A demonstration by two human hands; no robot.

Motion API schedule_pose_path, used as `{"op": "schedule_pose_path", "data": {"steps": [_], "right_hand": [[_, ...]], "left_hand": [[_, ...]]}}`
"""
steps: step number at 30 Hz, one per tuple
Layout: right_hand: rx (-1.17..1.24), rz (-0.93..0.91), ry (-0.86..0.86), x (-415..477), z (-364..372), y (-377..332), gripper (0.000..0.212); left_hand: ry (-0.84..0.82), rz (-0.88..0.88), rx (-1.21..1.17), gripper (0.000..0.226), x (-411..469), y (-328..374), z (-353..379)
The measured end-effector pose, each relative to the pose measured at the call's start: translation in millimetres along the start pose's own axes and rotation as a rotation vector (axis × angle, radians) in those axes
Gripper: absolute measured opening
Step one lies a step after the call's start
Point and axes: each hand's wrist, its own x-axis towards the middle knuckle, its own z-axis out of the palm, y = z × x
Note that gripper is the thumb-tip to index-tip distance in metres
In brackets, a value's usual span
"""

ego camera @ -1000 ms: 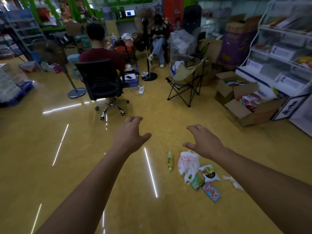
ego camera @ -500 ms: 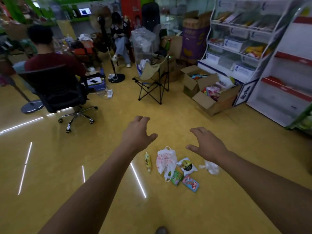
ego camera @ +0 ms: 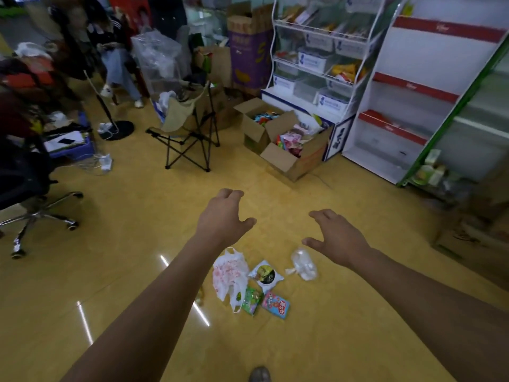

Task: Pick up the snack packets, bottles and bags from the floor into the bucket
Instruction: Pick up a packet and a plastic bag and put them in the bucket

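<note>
On the yellow floor lies a small heap of litter: a white plastic bag with red print (ego camera: 230, 274), a white snack packet with a dark round label (ego camera: 265, 275), a green packet (ego camera: 252, 300), a pink and blue packet (ego camera: 275, 304) and a crumpled clear bag (ego camera: 303, 264). A small yellow bottle (ego camera: 199, 296) peeks out from behind my left forearm. My left hand (ego camera: 224, 219) and my right hand (ego camera: 334, 238) are stretched out above the heap, fingers apart, holding nothing. No bucket is in view.
A folding camp chair (ego camera: 187, 128) and open cardboard boxes of snacks (ego camera: 286, 144) stand ahead. White display racks (ego camera: 316, 64) and shelves (ego camera: 413, 92) line the right. An office chair (ego camera: 24, 186) and a seated person (ego camera: 115, 51) are at the left. A shoe tip (ego camera: 259, 374) shows below.
The view has swung to the right and come closer to the heap. The bottle has slipped behind my left forearm. Both hands stay outstretched and empty.
</note>
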Motion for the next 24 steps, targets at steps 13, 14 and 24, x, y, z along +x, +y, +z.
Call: {"op": "schedule_pose_path", "data": {"steps": [13,14,24], "right_hand": [[0.009,0.172,-0.08,65,17,58,0.072],[0.007,0.181,-0.082,67,19,62,0.072],[0.004,0.214,-0.161,98,40,106,0.073]], "left_hand": [[-0.183,0.087,-0.022,0.075,108,7,71],[-0.192,0.091,-0.024,0.075,112,8,76],[-0.313,0.076,-0.027,0.079,144,20,129]]}}
